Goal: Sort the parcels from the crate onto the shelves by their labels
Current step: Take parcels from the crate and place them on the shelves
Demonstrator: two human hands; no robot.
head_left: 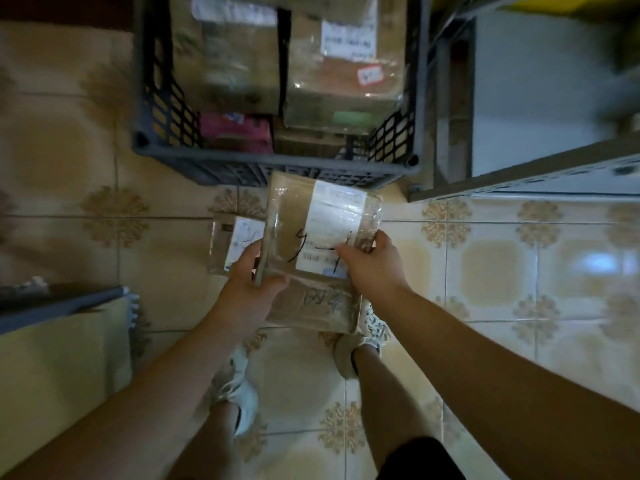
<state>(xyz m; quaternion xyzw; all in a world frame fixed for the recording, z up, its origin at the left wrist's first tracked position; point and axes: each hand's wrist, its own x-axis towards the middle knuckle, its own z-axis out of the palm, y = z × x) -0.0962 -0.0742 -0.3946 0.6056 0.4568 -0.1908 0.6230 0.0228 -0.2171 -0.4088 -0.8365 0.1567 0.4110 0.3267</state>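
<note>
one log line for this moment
left hand grips brown parcel | right hand grips same parcel | smaller parcel behind it | crate holds more parcels

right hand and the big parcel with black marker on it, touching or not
Touching. The head view shows the right hand gripping the parcel at its right edge, thumb on its label.

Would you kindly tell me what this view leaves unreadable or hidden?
Label print on the held parcel: head view, blurred under glossy tape, one corner under the right hand.
The smaller parcel: head view, partly behind the held parcel and the left hand.
Contents of the crate: head view, motion-blurred, far end cut by the top edge.
The shelf: head view, cut by the right edge.
</note>
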